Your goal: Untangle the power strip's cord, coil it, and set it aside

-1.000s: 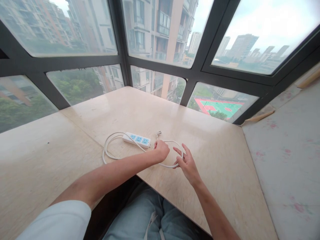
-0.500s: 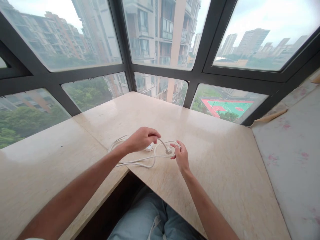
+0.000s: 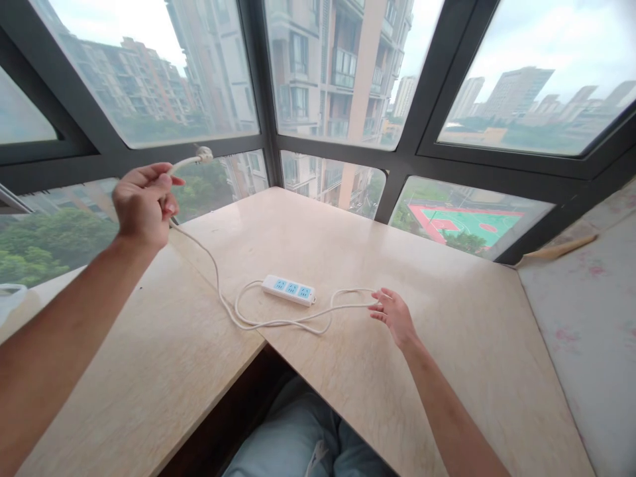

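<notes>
A white power strip (image 3: 289,289) with blue sockets lies on the beige stone sill (image 3: 348,252). Its white cord (image 3: 278,323) loops on the sill and rises to my left hand (image 3: 144,204), which is raised at the left and closed round the cord just behind the plug (image 3: 203,155). My right hand (image 3: 395,315) rests low on the sill with fingers spread, its fingertips touching the cord's right-hand loop.
Dark-framed windows (image 3: 271,99) wrap the sill on the far side. A pale floral mattress (image 3: 586,298) lies at the right. A gap in the sill opens over my knees in blue jeans (image 3: 293,437). A white object (image 3: 10,295) shows at the far left edge.
My left hand lifted the plug end up and far to the left, pulling the cord out long. My right hand let the cord go and opened.
</notes>
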A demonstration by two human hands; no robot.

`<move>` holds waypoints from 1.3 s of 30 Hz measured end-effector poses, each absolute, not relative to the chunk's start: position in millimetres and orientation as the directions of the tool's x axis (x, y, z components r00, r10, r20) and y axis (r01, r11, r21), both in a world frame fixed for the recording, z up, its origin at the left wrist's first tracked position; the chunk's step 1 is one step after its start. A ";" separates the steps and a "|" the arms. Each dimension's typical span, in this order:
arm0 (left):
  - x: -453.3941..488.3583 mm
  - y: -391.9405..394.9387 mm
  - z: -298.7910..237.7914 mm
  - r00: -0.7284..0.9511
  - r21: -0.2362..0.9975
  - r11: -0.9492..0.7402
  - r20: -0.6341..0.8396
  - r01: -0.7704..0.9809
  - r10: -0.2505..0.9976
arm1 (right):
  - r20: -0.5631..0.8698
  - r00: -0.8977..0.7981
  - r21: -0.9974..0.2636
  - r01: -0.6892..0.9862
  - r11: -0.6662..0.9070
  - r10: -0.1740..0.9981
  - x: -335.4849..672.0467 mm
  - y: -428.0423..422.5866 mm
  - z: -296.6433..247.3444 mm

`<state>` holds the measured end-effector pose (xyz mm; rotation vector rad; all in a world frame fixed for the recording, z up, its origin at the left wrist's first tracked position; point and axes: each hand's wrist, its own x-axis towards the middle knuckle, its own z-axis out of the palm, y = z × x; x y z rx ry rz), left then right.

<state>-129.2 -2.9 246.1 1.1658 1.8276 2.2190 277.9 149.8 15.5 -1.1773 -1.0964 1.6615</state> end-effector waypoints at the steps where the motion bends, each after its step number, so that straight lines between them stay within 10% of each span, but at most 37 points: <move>1: -135.0 -6.3 245.8 -0.719 0.851 -0.285 0.524 0.440 0.456 | -0.218 -0.251 -0.946 -0.182 -0.268 0.943 278.4 150.5 18.8; 6: -142.1 -20.3 219.6 -0.696 0.861 -0.186 0.495 0.473 0.520 | 0.186 -0.262 -0.982 -0.068 0.174 0.947 260.8 133.9 38.8; 11: -117.4 -32.9 183.7 -0.656 0.889 -0.125 0.414 0.441 0.631 | 0.495 -0.638 -0.678 0.142 0.721 0.590 213.9 89.8 51.9; 23: -30.1 -51.5 129.5 -0.475 0.968 -0.138 0.225 0.212 0.851 | 0.079 -0.970 -0.518 0.157 0.841 0.230 154.2 54.9 12.4; 29: -20.0 -52.2 93.8 -0.403 0.981 -0.120 0.172 0.152 0.899 | 0.118 -0.976 -0.347 0.134 0.928 0.185 167.8 45.0 12.2; 39: -6.6 -70.6 141.2 -0.547 0.889 -0.378 0.187 -0.259 0.816 | 0.413 -0.824 -0.452 0.184 0.873 0.387 287.6 71.5 61.3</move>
